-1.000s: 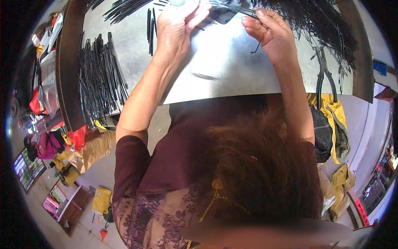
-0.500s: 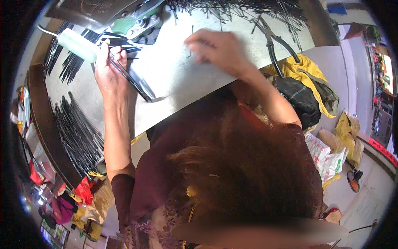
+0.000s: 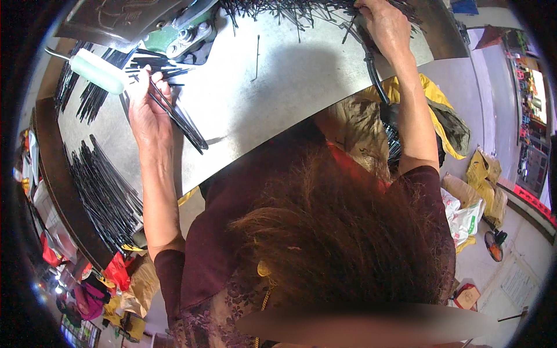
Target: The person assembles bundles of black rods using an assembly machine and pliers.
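My left hand (image 3: 152,116) is closed around a few thin black strips (image 3: 188,133), which slant out past my palm over the metal table (image 3: 220,116). Just beyond its fingers lie more black strips, under a pale green lamp (image 3: 98,71). At the far right my right hand (image 3: 390,32) reaches into a tangled pile of thin black pieces (image 3: 301,11). Its fingers are pinched together at the pile; what they hold is too small to make out. Black-handled pliers (image 3: 372,72) lie partly beneath that hand. A single thin black piece (image 3: 257,58) rests alone on the table.
A green metal machine (image 3: 180,37) stands at the far left. Bundles of black strips (image 3: 104,191) lie along the table's raised left edge (image 3: 64,174). Yellow sacking (image 3: 432,95) hangs by the right front edge. Bags (image 3: 461,211) and a small fan (image 3: 494,246) are on the floor.
My right hand has moved from above the table's middle to the pile at the far right. The lone thin piece now shows fully. My left hand still holds its strips.
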`<state>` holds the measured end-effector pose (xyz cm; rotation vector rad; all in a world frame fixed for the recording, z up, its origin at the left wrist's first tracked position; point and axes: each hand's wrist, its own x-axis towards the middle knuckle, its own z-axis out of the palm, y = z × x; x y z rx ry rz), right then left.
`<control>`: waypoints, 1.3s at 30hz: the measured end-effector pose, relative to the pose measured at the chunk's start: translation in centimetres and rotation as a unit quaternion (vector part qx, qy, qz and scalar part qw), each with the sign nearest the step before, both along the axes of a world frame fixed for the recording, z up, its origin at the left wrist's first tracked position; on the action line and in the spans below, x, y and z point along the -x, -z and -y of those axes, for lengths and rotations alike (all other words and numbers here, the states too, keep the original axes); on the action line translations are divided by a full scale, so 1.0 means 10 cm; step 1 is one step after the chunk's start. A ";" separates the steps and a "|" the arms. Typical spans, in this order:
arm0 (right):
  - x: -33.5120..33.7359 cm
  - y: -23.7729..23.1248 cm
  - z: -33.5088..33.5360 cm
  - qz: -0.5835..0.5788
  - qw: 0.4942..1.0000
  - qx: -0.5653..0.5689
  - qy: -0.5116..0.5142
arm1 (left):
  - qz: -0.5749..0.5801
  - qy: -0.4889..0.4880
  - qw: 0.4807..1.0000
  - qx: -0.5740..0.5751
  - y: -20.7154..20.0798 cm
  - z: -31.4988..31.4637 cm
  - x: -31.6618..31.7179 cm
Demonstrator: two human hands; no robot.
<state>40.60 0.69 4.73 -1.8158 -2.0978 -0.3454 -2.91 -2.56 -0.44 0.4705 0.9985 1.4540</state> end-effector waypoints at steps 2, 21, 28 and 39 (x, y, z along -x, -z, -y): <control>-0.02 -0.02 0.03 -0.124 0.983 -0.023 -0.137 | 0.014 0.003 1.000 -0.009 0.03 -0.02 0.04; 1.11 0.13 0.55 -0.006 0.899 -0.026 -0.437 | -0.015 0.064 0.996 -0.064 0.15 -0.02 0.00; 1.40 0.36 0.54 -0.035 0.899 0.015 -0.436 | 0.007 0.000 1.000 0.028 -0.03 0.10 -0.21; 2.00 0.49 -0.05 -0.145 0.944 -0.165 -0.245 | 0.181 0.121 0.952 -0.216 -0.08 0.11 -0.30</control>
